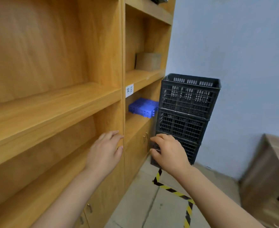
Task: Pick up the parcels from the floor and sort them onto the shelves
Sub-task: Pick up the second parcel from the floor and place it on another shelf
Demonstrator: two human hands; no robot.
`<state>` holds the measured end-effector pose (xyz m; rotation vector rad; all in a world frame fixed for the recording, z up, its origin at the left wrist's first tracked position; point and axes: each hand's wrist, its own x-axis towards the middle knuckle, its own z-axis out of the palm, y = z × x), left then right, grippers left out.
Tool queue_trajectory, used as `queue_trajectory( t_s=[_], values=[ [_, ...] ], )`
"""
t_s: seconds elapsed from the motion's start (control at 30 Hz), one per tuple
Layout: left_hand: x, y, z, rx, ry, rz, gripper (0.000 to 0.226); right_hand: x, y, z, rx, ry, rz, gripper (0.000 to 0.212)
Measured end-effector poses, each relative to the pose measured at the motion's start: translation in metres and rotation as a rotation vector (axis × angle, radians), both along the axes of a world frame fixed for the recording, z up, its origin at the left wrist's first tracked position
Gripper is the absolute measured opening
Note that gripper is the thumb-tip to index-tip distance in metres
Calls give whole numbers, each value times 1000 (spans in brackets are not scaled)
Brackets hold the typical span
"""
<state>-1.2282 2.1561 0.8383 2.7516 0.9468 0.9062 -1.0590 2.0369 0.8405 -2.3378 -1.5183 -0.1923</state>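
A tall wooden shelf unit fills the left half of the view. A brown cardboard parcel stands on a shelf in its right column. One shelf lower lies a flat blue perforated item, beside a white paper label on the divider. My left hand is open, fingers spread, right at the vertical divider with nothing in it. My right hand hovers with curved, parted fingers in front of the lowest black crate and holds nothing I can make out. No parcel on the floor is in view.
A stack of black plastic crates stands against the blue wall right of the shelves. Yellow-black tape runs across the tiled floor. A brown wooden cabinet sits at the lower right. Cupboard doors with small handles lie under the shelves.
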Motion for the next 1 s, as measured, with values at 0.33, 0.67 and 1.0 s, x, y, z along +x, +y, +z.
queue_trajectory(
  t_s=[0.33, 0.67, 1.0],
  values=[
    [173, -104, -16, -99, -8, -171, 34, 152, -140, -26, 23, 120, -179, 40],
    [330, -211, -45, -258, 131, -466, 35, 254, -303, -50, 3, 201, -530, 40],
    [473, -345, -63, -315, 293, -854, 35, 312, -457, -70, 4, 267, -943, 39]
  ],
)
